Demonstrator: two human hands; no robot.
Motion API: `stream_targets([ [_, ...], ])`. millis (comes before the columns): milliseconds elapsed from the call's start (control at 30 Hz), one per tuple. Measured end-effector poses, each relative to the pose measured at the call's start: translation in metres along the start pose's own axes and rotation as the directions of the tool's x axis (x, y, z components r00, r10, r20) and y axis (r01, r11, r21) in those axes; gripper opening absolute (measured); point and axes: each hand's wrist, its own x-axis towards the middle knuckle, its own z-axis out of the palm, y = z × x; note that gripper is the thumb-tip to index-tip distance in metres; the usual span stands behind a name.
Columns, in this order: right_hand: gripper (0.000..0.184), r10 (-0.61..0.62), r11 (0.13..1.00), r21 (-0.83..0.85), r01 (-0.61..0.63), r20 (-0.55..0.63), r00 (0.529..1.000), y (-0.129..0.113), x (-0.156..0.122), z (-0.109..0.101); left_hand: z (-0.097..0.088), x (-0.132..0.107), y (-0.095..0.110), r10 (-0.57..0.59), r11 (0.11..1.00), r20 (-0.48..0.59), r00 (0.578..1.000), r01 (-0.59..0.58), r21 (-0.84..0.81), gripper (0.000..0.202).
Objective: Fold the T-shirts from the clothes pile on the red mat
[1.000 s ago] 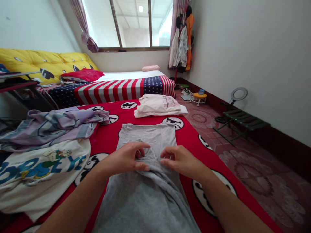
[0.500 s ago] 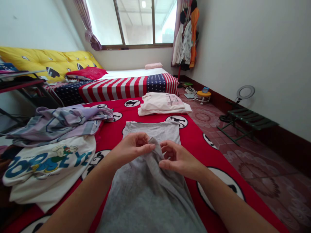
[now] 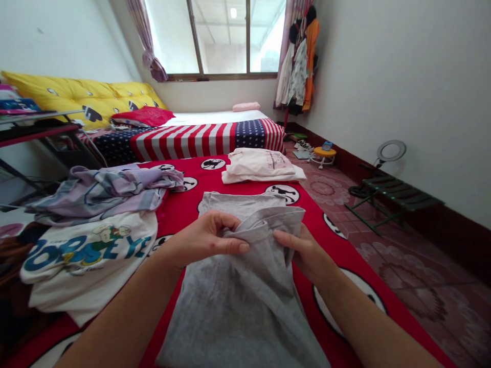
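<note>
A grey cloth garment (image 3: 238, 312) lies lengthwise in front of me on the red table cover or bedspread (image 3: 180, 204). Its exact kind I cannot tell. My left hand (image 3: 215, 235) pinches a hemmed edge of it between thumb and fingers. On the other side of that edge, my right hand (image 3: 303, 248) grips the cloth with the thumb on top and the fingers behind. Between both hands the hemmed opening is raised and spread. The far end of the garment lies flat beyond them.
Folded light shirts (image 3: 264, 166) are stacked beyond the garment. At left lie a white Popeye shirt (image 3: 92, 255) and a plaid cloth (image 3: 111, 191). A green folding stool (image 3: 399, 191) and a ring light (image 3: 391, 151) stand at right. A bed (image 3: 184, 140) is behind.
My right hand has moved right and taken hold of the hemmed edge, which is now pulled wide and lifted. My left hand still pinches the cloth.
</note>
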Motion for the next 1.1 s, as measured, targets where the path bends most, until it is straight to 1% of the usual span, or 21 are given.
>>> stream_targets([
  [67,0.033,0.002,0.999,0.045,0.002,-0.069,0.998,0.001,0.002,-0.001,-0.004,-0.003,0.004,0.045,0.999,-0.023,0.999,-0.045,0.009,0.026],
  [167,0.027,0.021,0.996,0.089,-0.01,-0.121,0.992,0.004,0.003,0.0,-0.003,-0.006,0.007,0.114,0.992,0.02,0.993,-0.115,0.048,0.023],
  [267,0.029,0.036,0.996,0.084,-0.027,-0.108,0.993,0.004,0.003,0.001,0.002,-0.006,0.009,0.128,0.99,0.092,0.987,-0.123,-0.066,0.021],
  [333,0.035,0.059,0.998,0.034,-0.057,-0.049,0.997,0.004,0.003,0.001,0.005,-0.007,0.008,0.159,0.975,0.078,0.984,-0.144,-0.171,0.022],
  [400,0.043,0.106,0.993,-0.06,-0.105,0.019,0.994,0.008,0.006,0.0,0.006,-0.007,0.008,0.208,0.953,0.026,0.978,-0.196,-0.23,0.021],
  [433,0.048,0.126,0.985,-0.119,-0.122,0.03,0.992,0.011,0.008,0.0,0.006,-0.007,0.007,0.229,0.944,0.0,0.974,-0.222,-0.245,0.02],
  [500,0.053,0.12,0.964,-0.24,-0.117,-0.005,0.993,0.018,0.012,-0.002,0.006,-0.008,0.007,0.255,0.932,-0.034,0.966,-0.255,-0.256,0.019],
  [567,0.048,0.028,0.936,-0.348,-0.056,-0.087,0.996,0.023,0.014,-0.003,0.006,-0.009,0.007,0.273,0.929,-0.057,0.96,-0.279,-0.241,0.02],
  [600,0.042,-0.048,0.92,-0.392,-0.01,-0.138,0.989,0.024,0.015,-0.003,0.006,-0.009,0.007,0.286,0.929,-0.071,0.955,-0.295,-0.223,0.021],
  [633,0.035,-0.133,0.903,-0.428,0.036,-0.199,0.971,0.023,0.014,-0.003,0.006,-0.009,0.007,0.306,0.927,-0.089,0.948,-0.318,-0.199,0.022],
  [700,0.03,-0.308,0.866,-0.484,0.122,-0.324,0.895,0.018,0.011,-0.003,0.006,-0.009,0.008,0.356,0.917,-0.141,0.924,-0.375,-0.134,0.022],
  [733,0.03,-0.371,0.849,-0.503,0.16,-0.354,0.858,0.013,0.008,-0.002,0.006,-0.008,0.009,0.382,0.911,-0.17,0.909,-0.401,-0.099,0.021],
  [767,0.033,-0.405,0.838,-0.51,0.194,-0.342,0.848,0.008,0.006,0.0,0.007,-0.007,0.009,0.406,0.903,-0.198,0.892,-0.425,-0.066,0.02],
  [800,0.036,-0.402,0.837,-0.499,0.224,-0.283,0.871,0.004,0.003,0.001,0.007,-0.006,0.01,0.426,0.895,-0.22,0.877,-0.444,-0.035,0.019],
  [833,0.039,-0.364,0.85,-0.467,0.246,-0.181,0.914,0.0,0.0,0.003,0.008,-0.005,0.01,0.442,0.89,-0.238,0.865,-0.456,-0.005,0.019],
  [867,0.044,-0.298,0.87,-0.425,0.249,-0.051,0.953,-0.003,-0.003,0.006,0.009,-0.004,0.01,0.455,0.886,-0.254,0.853,-0.463,0.029,0.02],
  [900,0.05,-0.221,0.891,-0.389,0.233,0.077,0.972,-0.005,-0.006,0.008,0.01,-0.003,0.01,0.467,0.881,-0.27,0.842,-0.468,0.066,0.021],
  [933,0.054,-0.144,0.906,-0.372,0.201,0.177,0.974,-0.006,-0.009,0.011,0.012,-0.002,0.01,0.479,0.876,-0.287,0.829,-0.469,0.11,0.021],
  [967,0.056,-0.075,0.911,-0.378,0.164,0.239,0.968,-0.006,-0.012,0.013,0.013,-0.002,0.011,0.493,0.87,-0.306,0.814,-0.467,0.159,0.022],
  [1033,0.045,0.029,0.906,-0.414,0.09,0.272,0.962,-0.003,-0.017,0.016,0.018,-0.001,0.013,0.514,0.856,-0.341,0.787,-0.445,0.263,0.021],
  [1100,0.032,0.089,0.914,-0.404,0.017,0.243,0.966,0.0,-0.019,0.017,0.02,-0.001,0.015,0.522,0.847,-0.377,0.765,-0.411,0.338,0.021],
])
